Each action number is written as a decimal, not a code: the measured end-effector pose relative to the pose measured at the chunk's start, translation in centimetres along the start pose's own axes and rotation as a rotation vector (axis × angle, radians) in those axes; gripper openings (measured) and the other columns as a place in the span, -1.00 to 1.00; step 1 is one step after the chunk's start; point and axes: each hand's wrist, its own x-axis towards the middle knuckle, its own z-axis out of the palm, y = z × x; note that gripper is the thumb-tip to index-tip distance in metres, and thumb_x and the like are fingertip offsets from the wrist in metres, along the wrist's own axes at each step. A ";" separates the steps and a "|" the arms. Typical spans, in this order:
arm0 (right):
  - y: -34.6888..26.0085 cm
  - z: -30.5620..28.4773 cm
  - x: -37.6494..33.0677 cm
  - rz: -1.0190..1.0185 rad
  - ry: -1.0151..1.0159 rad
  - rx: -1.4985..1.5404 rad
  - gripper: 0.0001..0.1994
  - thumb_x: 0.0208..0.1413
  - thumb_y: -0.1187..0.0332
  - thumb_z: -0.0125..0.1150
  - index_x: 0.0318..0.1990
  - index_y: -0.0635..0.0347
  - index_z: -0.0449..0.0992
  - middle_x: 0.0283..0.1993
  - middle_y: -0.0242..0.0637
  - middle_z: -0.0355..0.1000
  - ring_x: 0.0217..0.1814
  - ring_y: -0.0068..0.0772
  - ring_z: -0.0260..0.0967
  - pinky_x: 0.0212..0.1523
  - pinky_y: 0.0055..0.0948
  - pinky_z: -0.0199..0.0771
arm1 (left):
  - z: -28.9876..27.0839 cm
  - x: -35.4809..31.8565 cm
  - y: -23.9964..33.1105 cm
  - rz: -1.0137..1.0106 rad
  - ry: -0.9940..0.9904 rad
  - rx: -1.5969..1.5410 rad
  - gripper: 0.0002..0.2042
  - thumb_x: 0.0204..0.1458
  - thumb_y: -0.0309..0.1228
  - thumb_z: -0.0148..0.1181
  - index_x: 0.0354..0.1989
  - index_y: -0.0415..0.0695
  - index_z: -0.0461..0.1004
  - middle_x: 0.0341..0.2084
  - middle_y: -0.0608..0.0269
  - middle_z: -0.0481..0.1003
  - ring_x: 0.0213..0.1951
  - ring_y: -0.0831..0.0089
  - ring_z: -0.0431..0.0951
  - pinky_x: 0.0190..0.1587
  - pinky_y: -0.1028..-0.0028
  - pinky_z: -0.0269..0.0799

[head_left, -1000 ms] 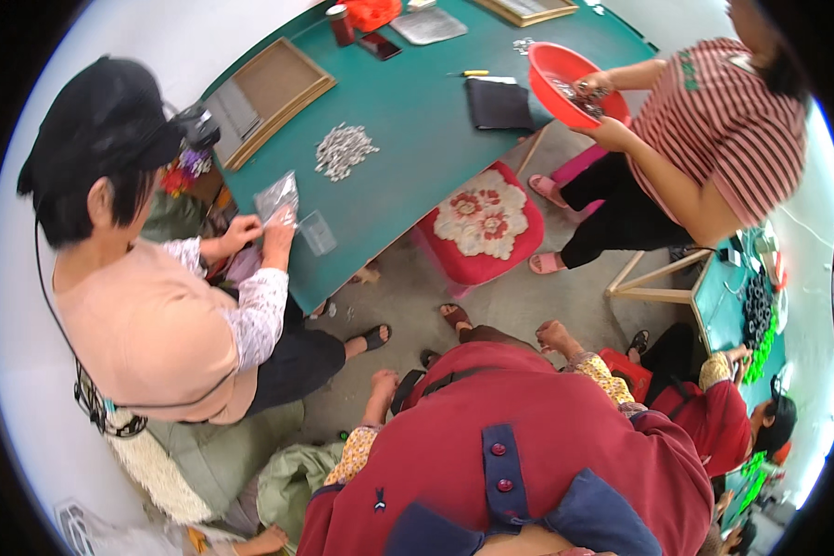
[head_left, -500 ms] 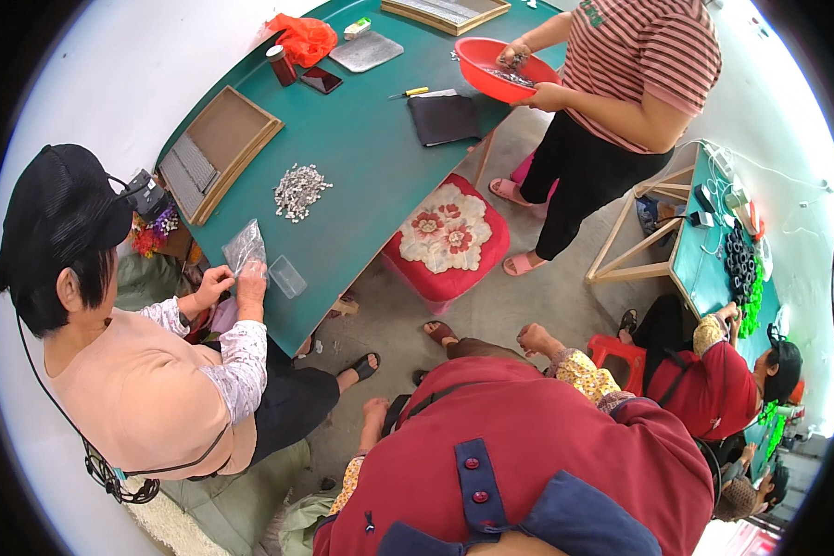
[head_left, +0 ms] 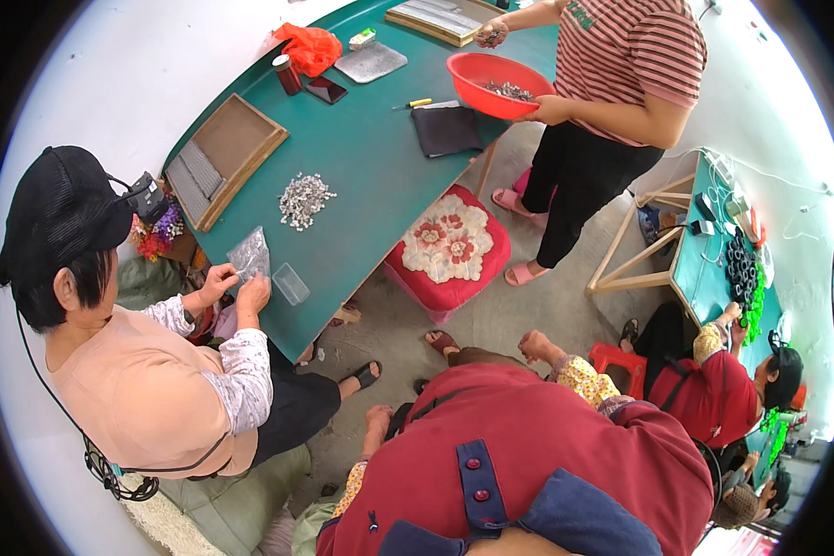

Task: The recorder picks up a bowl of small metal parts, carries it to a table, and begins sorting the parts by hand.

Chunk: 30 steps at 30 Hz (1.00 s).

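Grip: right hand (head_left: 534, 347) is curled into a loose fist near frame centre, just right of it, nothing showing past the fingers; a small thing hidden in the palm cannot be ruled out. Left hand (head_left: 377, 424), lower centre, hangs with fingers bent; how far they close, and on what, cannot tell, being partly turned away.

Position: both hands hang over the floor (head_left: 394, 357), well apart from the table (head_left: 361, 199). Nearest things: red stool (head_left: 621, 354), right of centre, near the right hand but not visibly held; padded stool (head_left: 428, 289) with a floral cover (head_left: 448, 239), centre, up-frame of both hands.

Surroundings: grey pile (head_left: 304, 201) of small parts on the table, left of centre. Co-worker at left has fingers on a clear bag (head_left: 249, 252), clear box (head_left: 292, 284) just beside. Co-worker at upper right supports a red basin (head_left: 473, 76) with one hand, the other raised above its rim with small parts.

Step (judged): no handling under way; hands idle. Any contact with the padded stool or table would call for a reach up-frame and uncurled fingers, keeping off the basin.
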 end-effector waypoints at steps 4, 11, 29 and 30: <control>4.8 1.9 3.0 -0.053 0.041 -0.192 -0.83 -0.48 0.38 0.27 -0.58 0.15 0.49 -0.49 -0.27 0.41 -0.43 -0.30 0.40 -0.44 -0.43 0.44 | 0.4 1.7 -1.3 0.090 -0.016 0.040 -0.81 -0.23 -0.54 0.04 -0.37 -0.23 0.46 -0.44 0.19 0.48 -0.36 0.42 0.44 -0.28 0.48 0.32; 4.7 1.7 3.1 -0.083 0.028 -0.229 -0.86 -0.38 0.43 0.19 -0.52 0.14 0.49 -0.43 -0.28 0.42 -0.42 -0.33 0.40 -0.40 -0.46 0.45 | 0.5 0.1 0.6 -0.016 -0.024 0.025 -0.81 -0.20 -0.52 0.03 -0.35 -0.21 0.47 -0.39 0.19 0.48 -0.32 0.41 0.45 -0.24 0.49 0.31; -3.3 -2.7 -2.9 0.274 0.030 0.416 -0.85 -0.13 0.46 -0.01 -0.39 0.34 0.41 -0.59 -0.23 0.34 -0.62 -0.44 0.32 -0.67 -0.43 0.43 | 0.8 -3.2 3.0 0.073 0.030 -0.069 -0.92 -0.17 -0.49 -0.03 -0.55 -0.22 0.39 -0.65 0.20 0.38 -0.62 0.41 0.36 -0.62 0.45 0.25; -3.6 -2.7 -3.0 0.264 0.025 0.422 -0.87 -0.13 0.47 -0.01 -0.40 0.34 0.40 -0.60 -0.25 0.33 -0.64 -0.44 0.30 -0.67 -0.45 0.43 | 0.7 -3.8 3.1 0.035 0.035 -0.062 -0.92 -0.14 -0.49 -0.03 -0.54 -0.22 0.39 -0.68 0.25 0.37 -0.65 0.48 0.34 -0.66 0.49 0.23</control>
